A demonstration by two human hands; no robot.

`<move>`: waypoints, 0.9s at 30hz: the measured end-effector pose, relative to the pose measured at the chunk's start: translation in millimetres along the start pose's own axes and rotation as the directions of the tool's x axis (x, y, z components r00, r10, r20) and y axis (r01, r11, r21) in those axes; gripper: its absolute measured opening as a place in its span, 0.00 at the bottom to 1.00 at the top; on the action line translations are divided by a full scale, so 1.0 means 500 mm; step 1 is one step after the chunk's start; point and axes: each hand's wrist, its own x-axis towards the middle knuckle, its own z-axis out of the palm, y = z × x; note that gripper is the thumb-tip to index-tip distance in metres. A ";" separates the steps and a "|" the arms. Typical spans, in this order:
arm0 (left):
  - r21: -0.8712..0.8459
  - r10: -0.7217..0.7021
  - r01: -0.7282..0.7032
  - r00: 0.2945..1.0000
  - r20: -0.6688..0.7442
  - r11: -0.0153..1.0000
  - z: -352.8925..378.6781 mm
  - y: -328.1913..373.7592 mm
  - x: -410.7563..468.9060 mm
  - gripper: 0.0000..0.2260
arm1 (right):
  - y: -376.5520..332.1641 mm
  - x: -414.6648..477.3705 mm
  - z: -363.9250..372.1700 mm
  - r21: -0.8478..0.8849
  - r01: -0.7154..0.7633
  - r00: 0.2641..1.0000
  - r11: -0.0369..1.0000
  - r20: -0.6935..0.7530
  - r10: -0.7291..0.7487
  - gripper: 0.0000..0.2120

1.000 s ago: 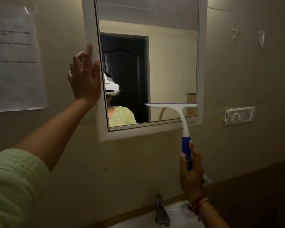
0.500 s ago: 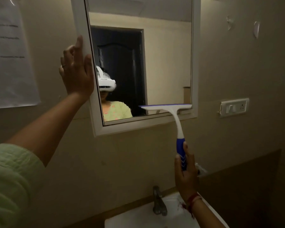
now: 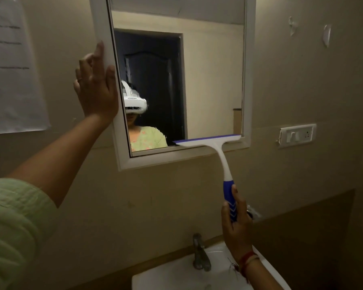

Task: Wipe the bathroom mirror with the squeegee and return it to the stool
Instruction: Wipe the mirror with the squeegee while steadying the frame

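Squeegee [image 3: 222,158] blade at lower-right edge of mirror [image 3: 210,80]; right hand [image 3: 237,229] grips its blue handle. Left hand [image 3: 94,88], fingers straight, presses the frame's left side.

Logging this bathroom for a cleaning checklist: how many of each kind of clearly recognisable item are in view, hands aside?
Mirror: 1
Squeegee: 1
Tap: 1
Sink: 1
Switch plate: 1
Paper notice: 1
Wall stick-ons: 2
Total: 8

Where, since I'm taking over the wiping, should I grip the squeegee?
Take the squeegee by its blue ribbed handle, from below, as the right hand does: the blade lies flat across the mirror's lower edge and the handle hangs down from it.
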 end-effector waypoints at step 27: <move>-0.089 0.064 -0.064 0.998 -0.010 0.994 -0.013 0.011 0.000 0.20 | -0.472 0.514 0.122 0.273 0.447 0.891 0.852 -0.217 -0.398 0.21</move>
